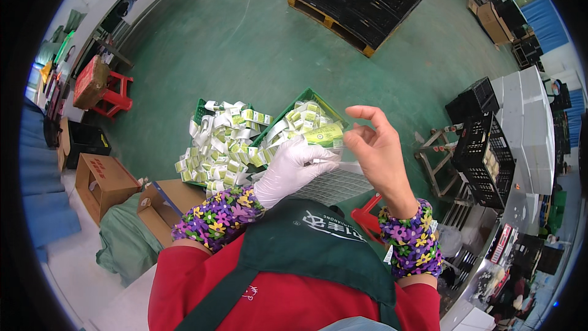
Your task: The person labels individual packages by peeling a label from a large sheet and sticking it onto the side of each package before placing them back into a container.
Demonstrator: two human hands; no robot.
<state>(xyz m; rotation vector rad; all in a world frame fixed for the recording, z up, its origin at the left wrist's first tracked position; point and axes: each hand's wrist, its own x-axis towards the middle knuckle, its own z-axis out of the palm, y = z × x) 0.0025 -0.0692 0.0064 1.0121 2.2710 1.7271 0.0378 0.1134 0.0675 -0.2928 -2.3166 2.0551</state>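
Observation:
My left hand [296, 168], in a thin white glove, is closed on the lower edge of a clear packet with a green label [324, 135]. My right hand [378, 158] is bare and close to the packet's right end; its index finger and thumb stand apart, and whether the thumb touches the film I cannot tell. Just beyond, a green crate [324, 105] is filled with white strips with green labels [298, 121]. To its left, more such strips [223, 141] are heaped over a second green crate [199, 110]. A wire grid [340, 185] lies below my hands.
Black crates [343, 0] are stacked on a wooden pallet [331, 24] ahead. Open cardboard boxes [105, 184] and a green sack [125, 239] are at left, beyond them a red stool [115, 95]. At right are a black crate [487, 159] and a red stool [366, 213].

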